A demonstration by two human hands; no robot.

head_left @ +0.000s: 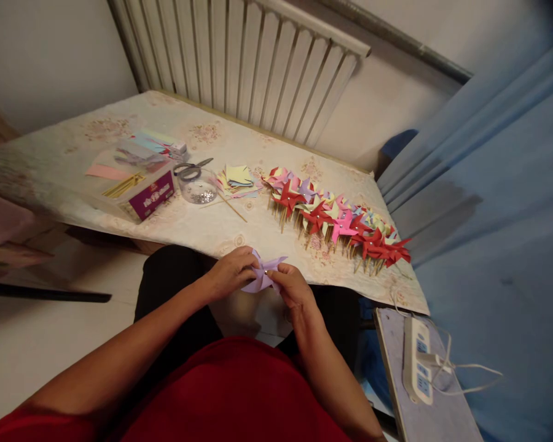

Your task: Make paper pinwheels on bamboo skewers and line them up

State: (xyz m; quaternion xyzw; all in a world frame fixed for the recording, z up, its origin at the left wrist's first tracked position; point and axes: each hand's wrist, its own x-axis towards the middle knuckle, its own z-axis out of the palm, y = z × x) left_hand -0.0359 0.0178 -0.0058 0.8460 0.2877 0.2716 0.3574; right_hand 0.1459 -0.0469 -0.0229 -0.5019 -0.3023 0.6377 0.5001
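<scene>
Between my two hands, just off the table's front edge, is a lilac paper pinwheel (261,279) with a small shiny pin at its middle. My left hand (234,271) is closed on its left side, fingers over the folded paper. On the other side my right hand (294,284) pinches it, the thumb close to the pin. No stick shows on this pinwheel. A wooden stick (233,209) lies on the table beyond my hands, close to a clear round tub (194,188) of small shiny pins.
Finished pinwheels (317,215) on sticks lie in a long row at the right. Scissors (192,168) rest on the tub, beside cut paper squares (238,176). A plastic box (136,196) holds sticks at the left. A power strip (418,362) sits on a ledge at lower right.
</scene>
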